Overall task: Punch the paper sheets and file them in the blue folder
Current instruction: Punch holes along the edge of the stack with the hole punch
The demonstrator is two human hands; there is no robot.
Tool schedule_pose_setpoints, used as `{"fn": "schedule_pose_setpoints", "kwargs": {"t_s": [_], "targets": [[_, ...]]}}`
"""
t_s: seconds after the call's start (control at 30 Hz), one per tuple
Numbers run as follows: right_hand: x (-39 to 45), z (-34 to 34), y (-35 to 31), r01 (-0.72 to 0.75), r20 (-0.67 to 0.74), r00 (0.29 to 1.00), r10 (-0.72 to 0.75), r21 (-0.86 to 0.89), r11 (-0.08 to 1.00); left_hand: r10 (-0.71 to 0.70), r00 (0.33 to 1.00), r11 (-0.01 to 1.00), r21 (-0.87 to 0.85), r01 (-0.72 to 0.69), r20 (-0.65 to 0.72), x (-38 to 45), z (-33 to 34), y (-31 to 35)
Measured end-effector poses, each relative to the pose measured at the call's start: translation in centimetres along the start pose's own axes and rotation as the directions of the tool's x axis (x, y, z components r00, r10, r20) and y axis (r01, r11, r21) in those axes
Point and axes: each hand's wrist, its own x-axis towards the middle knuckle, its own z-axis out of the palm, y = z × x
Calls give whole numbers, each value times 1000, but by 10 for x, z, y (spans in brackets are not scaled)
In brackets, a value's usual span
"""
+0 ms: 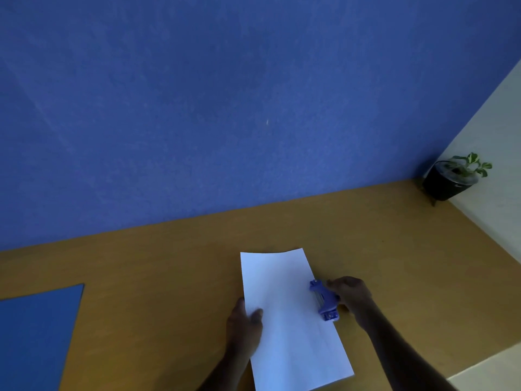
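White paper sheets (287, 314) lie lengthwise on the brown desk, slightly right of centre. My left hand (245, 323) grips their left edge, thumb on top of the paper. A small blue hole punch (324, 300) sits over the right edge of the sheets, and my right hand (351, 297) is closed around it from the right. The blue folder (36, 334) lies flat and closed at the far left of the desk, apart from both hands.
A dark pot with a small green plant (454, 177) stands in the far right corner of the desk (169, 277). A blue wall rises behind the desk, and a pale wall borders its right side.
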Motion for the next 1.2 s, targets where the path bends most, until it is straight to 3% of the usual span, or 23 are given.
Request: {"fn": "schedule_pose_setpoints", "kwargs": {"t_s": [0.2, 0.33, 1.2], "targets": [[3, 19, -17, 112, -245, 948, -205, -345, 932, 11, 1000, 999, 31, -11, -12, -1, -1, 2], [4, 31, -11, 113, -303, 898, -317, -539, 835, 24, 999, 998, 52, -22, -27, 0, 0, 0], [25, 40, 5, 31, -380, 872, -309, -587, 809, 7, 998, 998, 60, -3, -66, 9, 9, -12]]}}
